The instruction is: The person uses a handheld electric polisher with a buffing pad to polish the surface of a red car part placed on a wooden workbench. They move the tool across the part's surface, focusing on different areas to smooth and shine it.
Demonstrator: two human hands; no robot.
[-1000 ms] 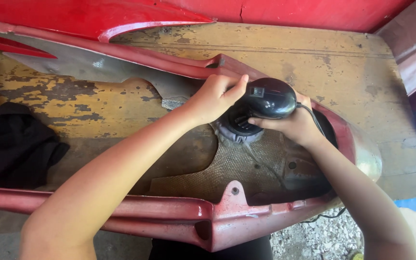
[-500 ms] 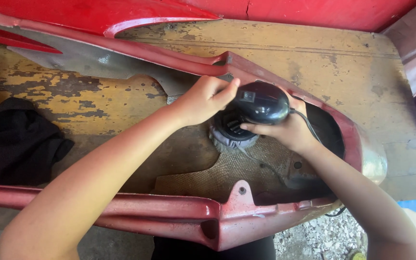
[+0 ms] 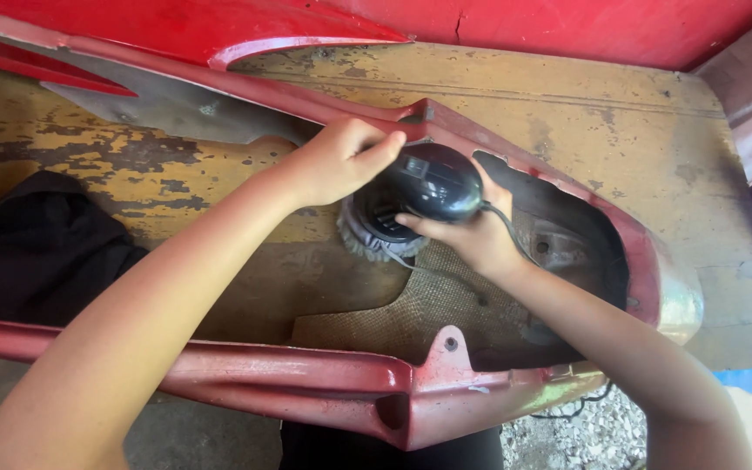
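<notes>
Fingers of the left hand [image 3: 341, 161] are curled over the top front of the sander [image 3: 424, 187], clamped on its black housing; fingers of the right hand [image 3: 472, 235] are wrapped under and behind the same housing, also clamped on it, so that both hands bear on the one tool. The sander sits inside the red shell [image 3: 324, 383], near the shell's far rim, with its round pad [image 3: 367, 239] pressed flat on the inner surface. A black cord [image 3: 515, 239] leaves the sander on the right-hand side and runs along the right forearm. Around the sander the inner face shows bare brownish material with a woven texture below it, towards the near rim; judged from this, much of the hollow is already stripped, while the red rims and the bracket on the near rim keep their paint. The shell rests on a worn wooden table [image 3: 637, 130] with flaking yellow coating. Left of the sander, well apart, lies a black cloth [image 3: 36, 252]. Beyond the shell's far rim stands a red panel [image 3: 567, 26].
</notes>
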